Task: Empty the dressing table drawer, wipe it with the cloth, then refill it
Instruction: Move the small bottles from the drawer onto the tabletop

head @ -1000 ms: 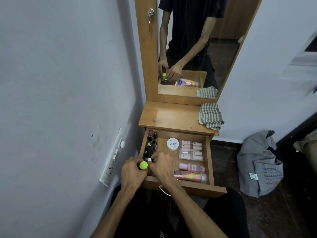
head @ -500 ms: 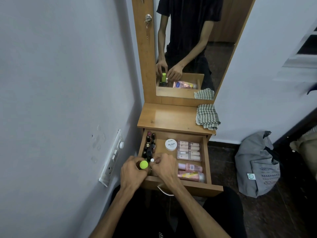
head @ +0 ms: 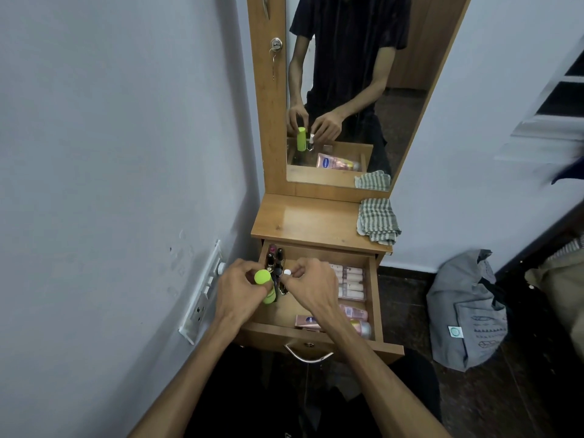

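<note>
The drawer point(head: 374, 298) stands pulled out under the desk point(head: 309, 221), close against the left wall, with open floor only to its right. Above its left side the left hand point(head: 238, 290) has its grip clamped round a lime-green bottle point(head: 264, 284) — the right hand point(head: 311, 284) pinches a small white-capped bottle point(head: 287, 273) just beside it. The striped cloth point(head: 377, 221) lies folded at the desk's right edge, overhanging it slightly — pink tubes point(head: 349, 281) fill the drawer's right half.

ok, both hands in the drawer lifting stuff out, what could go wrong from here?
The left hand grips the green bottle right beside the upright dark bottles; lifting it could topple them. The right hand only pinches a small white-capped bottle, which could slip. The drawer is pulled far out and could tip.
</note>
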Motion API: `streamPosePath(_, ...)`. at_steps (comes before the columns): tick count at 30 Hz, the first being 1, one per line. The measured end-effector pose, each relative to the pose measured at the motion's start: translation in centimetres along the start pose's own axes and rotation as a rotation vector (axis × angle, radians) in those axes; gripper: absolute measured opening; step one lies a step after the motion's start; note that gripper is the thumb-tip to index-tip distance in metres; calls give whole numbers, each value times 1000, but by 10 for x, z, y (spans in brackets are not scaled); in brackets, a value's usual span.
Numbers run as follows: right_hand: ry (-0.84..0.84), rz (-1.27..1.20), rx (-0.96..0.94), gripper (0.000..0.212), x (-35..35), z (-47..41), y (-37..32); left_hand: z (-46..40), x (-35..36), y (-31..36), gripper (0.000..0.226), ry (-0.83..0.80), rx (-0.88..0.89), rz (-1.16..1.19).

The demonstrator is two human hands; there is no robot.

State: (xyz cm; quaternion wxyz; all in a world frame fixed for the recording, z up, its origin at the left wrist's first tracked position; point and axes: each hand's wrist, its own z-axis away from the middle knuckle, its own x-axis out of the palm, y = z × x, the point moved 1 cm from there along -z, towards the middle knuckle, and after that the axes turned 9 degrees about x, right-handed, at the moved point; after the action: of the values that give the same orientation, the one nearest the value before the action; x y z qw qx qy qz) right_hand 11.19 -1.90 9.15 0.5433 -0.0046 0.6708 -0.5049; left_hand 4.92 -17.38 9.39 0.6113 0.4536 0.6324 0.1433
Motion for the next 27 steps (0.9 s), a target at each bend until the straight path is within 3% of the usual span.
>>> streamPosePath(7, 43, -13, -26, 16, -20, -36, -31, -59, -10, 20, 24, 52, 45, -18)
streamPosePath(21, 90, -87, 12, 14, -18, -141, -73, -187, 6, 35, 28, 4, 76, -152)
streamPosePath(27, 114, -136, 22, 5, -8, -180, -88, -232, 15, 27, 24, 40, 59, -135)
